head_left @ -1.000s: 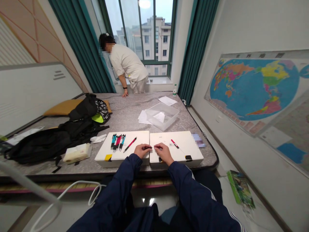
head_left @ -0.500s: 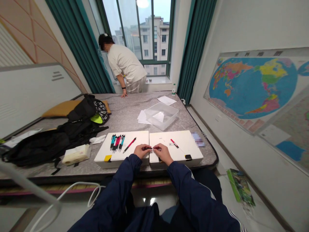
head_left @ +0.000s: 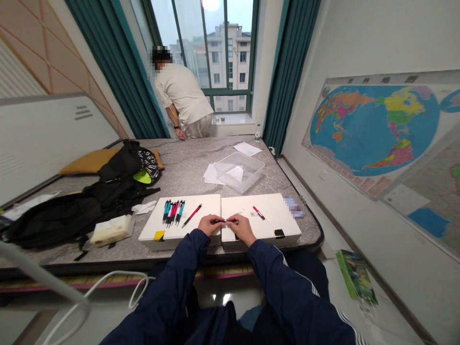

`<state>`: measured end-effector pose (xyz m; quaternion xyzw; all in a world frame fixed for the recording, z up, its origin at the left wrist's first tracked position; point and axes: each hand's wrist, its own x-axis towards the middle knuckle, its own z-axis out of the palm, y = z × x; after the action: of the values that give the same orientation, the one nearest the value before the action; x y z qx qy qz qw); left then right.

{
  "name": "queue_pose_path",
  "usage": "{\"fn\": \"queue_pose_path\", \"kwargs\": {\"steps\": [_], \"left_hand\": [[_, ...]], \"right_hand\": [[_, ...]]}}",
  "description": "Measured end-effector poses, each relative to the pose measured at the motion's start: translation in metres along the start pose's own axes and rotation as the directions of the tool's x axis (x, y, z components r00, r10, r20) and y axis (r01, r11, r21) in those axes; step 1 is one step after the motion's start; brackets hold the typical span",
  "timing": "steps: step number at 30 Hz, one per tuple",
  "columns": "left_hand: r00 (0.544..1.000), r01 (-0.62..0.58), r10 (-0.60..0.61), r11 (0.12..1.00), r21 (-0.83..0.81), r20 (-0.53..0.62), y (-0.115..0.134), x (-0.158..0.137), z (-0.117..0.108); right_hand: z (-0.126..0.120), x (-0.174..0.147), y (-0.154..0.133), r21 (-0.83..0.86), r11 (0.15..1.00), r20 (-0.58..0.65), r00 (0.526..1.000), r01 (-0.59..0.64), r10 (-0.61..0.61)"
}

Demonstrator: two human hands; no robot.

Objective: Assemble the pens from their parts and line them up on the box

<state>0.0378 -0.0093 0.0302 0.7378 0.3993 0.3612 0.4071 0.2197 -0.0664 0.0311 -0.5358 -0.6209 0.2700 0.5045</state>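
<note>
My left hand [head_left: 210,224] and my right hand [head_left: 242,228] meet over the seam between two white boxes. Both are closed, fingertips pinched on a small thin piece [head_left: 225,221], dark to the left with a pale bit between the fingers; its kind is too small to tell. On the left box [head_left: 201,235] lie several blue and red pens [head_left: 174,213] in a row, with one red pen [head_left: 191,215] set apart, nearer my left hand. A short red pen barrel with a black end [head_left: 258,213] rests on the right box [head_left: 273,203], beyond my right hand.
Behind the boxes are a clear plastic bin [head_left: 247,179] and paper sheets [head_left: 247,149]. Left are a tissue pack [head_left: 112,230] and black backpacks [head_left: 68,218]. A bottle [head_left: 258,133] stands at the far edge. Another person [head_left: 185,96] bends by the window.
My hands stay almost in place, still pinched together. The other person has shifted slightly left, and that person's hand has drawn back at the table's far edge.
</note>
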Motion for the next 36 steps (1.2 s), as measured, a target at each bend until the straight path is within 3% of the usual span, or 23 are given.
{"fn": "queue_pose_path", "kwargs": {"steps": [6, 9, 13, 16, 18, 21, 23, 29, 36], "left_hand": [[1.0, 0.014, -0.014, 0.999, -0.035, 0.017, -0.006, 0.002, 0.001], [1.0, 0.021, -0.023, 0.997, -0.073, -0.014, -0.007, 0.003, 0.0], [0.995, 0.02, -0.027, 0.997, -0.074, -0.093, -0.006, 0.002, 0.0], [0.994, 0.022, -0.029, 0.997, -0.069, -0.108, -0.005, 0.002, 0.0], [0.993, 0.02, -0.028, 0.998, -0.067, -0.118, -0.004, 0.002, 0.0], [0.991, 0.013, -0.022, 0.998, -0.065, -0.13, -0.004, 0.001, 0.0], [0.991, 0.009, -0.017, 0.998, -0.061, -0.132, -0.004, 0.001, -0.001], [0.99, 0.021, -0.028, 0.998, -0.052, -0.141, -0.003, 0.0, -0.001], [0.988, 0.031, -0.034, 0.999, -0.026, -0.148, -0.006, 0.001, -0.001]], "right_hand": [[0.002, -0.001, -0.003, -0.008, 1.0, -0.011, 1.0, 0.017, -0.017], [0.001, 0.001, -0.001, 0.135, 0.99, -0.112, 0.992, -0.049, 0.064], [-0.015, 0.006, 0.003, 0.435, 0.888, -0.297, 0.906, -0.152, 0.3], [-0.033, 0.004, 0.007, 0.445, 0.88, -0.373, 0.858, -0.169, 0.353], [-0.04, -0.004, 0.009, 0.394, 0.896, -0.346, 0.87, -0.205, 0.351], [-0.04, -0.017, 0.013, 0.293, 0.929, -0.204, 0.935, -0.226, 0.292], [-0.035, -0.022, 0.014, 0.234, 0.948, -0.16, 0.953, -0.216, 0.256], [-0.032, -0.015, 0.01, 0.27, 0.93, -0.135, 0.947, -0.25, 0.293], [-0.061, -0.009, 0.009, 0.461, 0.849, -0.216, 0.895, -0.26, 0.391]]}}
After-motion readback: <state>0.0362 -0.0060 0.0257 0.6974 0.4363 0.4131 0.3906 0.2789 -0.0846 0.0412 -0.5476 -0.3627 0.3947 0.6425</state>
